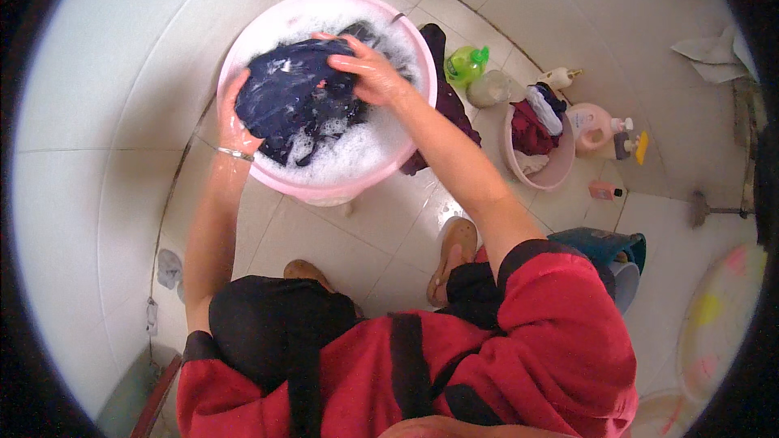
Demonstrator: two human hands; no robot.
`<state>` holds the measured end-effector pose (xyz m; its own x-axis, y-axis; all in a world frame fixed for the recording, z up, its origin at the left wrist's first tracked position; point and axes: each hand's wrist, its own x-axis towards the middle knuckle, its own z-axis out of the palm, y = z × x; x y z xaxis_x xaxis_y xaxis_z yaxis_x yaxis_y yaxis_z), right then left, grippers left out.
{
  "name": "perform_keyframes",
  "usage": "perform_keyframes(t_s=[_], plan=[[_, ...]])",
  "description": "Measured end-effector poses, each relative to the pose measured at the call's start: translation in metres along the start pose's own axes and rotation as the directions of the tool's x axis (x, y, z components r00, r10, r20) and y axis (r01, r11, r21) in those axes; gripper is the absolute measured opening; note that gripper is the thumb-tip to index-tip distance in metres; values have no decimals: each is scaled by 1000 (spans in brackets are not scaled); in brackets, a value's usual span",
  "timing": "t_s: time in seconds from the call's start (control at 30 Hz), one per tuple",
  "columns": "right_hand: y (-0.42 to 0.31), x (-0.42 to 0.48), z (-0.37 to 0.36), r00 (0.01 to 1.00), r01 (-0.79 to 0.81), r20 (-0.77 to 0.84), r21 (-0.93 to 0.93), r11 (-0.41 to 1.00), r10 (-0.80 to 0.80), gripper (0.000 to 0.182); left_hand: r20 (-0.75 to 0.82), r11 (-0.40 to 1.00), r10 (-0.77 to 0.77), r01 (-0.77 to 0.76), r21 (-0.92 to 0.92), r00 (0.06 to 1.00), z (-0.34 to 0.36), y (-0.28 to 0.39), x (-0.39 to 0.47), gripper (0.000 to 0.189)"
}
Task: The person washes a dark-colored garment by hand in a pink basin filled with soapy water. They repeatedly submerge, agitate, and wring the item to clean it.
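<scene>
A wet dark navy garment (292, 85) is held between my two hands over a pink plastic basin (359, 185) of white suds. My left hand (237, 115), with a bracelet at its wrist, grips the garment's left edge. At its upper right edge, my right hand (371, 73) holds the cloth, fingers spread along the top. Part of the cloth hangs down into the foam (341, 158). More dark fabric (365, 30) lies in the suds behind my right hand. How much cloth is under the foam is hidden.
Right of the basin, dark maroon clothing (450, 109) lies on the tiled floor. Beyond stand a green bottle (465, 66), a jar (490, 89), a small pink basin (569, 164) of clothes and a pink pump bottle (590, 128). A tiled wall (122, 103) borders the left.
</scene>
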<state>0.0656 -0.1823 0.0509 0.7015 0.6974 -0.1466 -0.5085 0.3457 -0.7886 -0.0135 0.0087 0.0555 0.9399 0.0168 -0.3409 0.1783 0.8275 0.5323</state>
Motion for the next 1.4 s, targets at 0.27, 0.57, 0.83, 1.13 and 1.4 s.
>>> perform_keyframes(t_s=[0.27, 0.57, 0.83, 1.13, 1.4], plan=[[44, 23, 56, 880, 114, 47, -987, 115, -473, 37, -188, 953, 51, 8, 301, 981, -42, -46, 30, 37], [50, 46, -4, 893, -186, -298, -927, 326, -336, 34, -222, 953, -241, 274, 127, 945, -13, -36, 29, 16], [97, 33, -30, 981, 181, 192, -957, -228, -29, 27, -375, 640, 89, 236, 731, 923, -65, -58, 48, 43], [62, -2, 68, 885, 386, 265, -877, 285, -384, 23, -24, 917, -53, 58, 395, 998, -24, -28, 20, 41], [64, 65, -25, 971, -147, -184, -962, 228, -150, 30, -343, 939, -195, 276, 205, 919, -21, -34, 35, 25]])
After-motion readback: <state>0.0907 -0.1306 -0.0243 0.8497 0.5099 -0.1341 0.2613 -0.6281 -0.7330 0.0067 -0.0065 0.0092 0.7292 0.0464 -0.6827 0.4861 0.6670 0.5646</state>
